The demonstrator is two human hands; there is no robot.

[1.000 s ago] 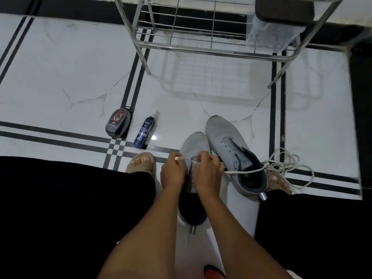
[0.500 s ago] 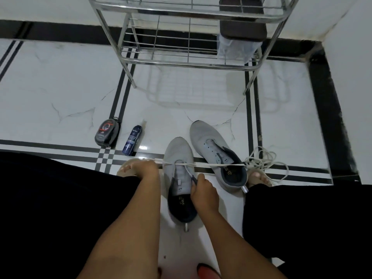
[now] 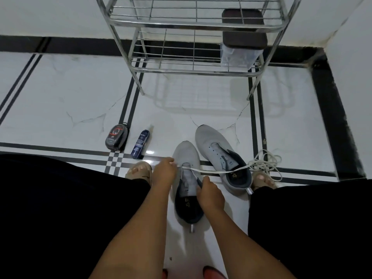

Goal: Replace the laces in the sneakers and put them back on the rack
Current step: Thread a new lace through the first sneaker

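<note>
White flat cotton lace point(image 3: 217, 171) runs taut from the left hand point(image 3: 164, 171), which pinches its end at 9 o'clock of the near grey knit sneaker point(image 3: 186, 158), across that shoe's lowest eyelets and off toward 3 o'clock, over the collar of the second grey knit sneaker point(image 3: 213, 141), ending in a loose coil on the floor. The near sneaker lies with its long axis toe at 12, heel at 6, between the forearms; the right hand point(image 3: 210, 195) grips its eyelet edge at the shoe's 3 o'clock side, fingers curled on the fabric. Both hands touch this shoe, the left nearer the free lace end, so the pull likely goes toward 9. Glossy white marble-look floor point(image 3: 60, 101) with black stripes carries a dark oval polish tin point(image 3: 116, 137) and a slim blue spray bottle point(image 3: 140, 143) at 10 o'clock. At 12 stands the chrome wire shoe rack point(image 3: 193, 23).
</note>
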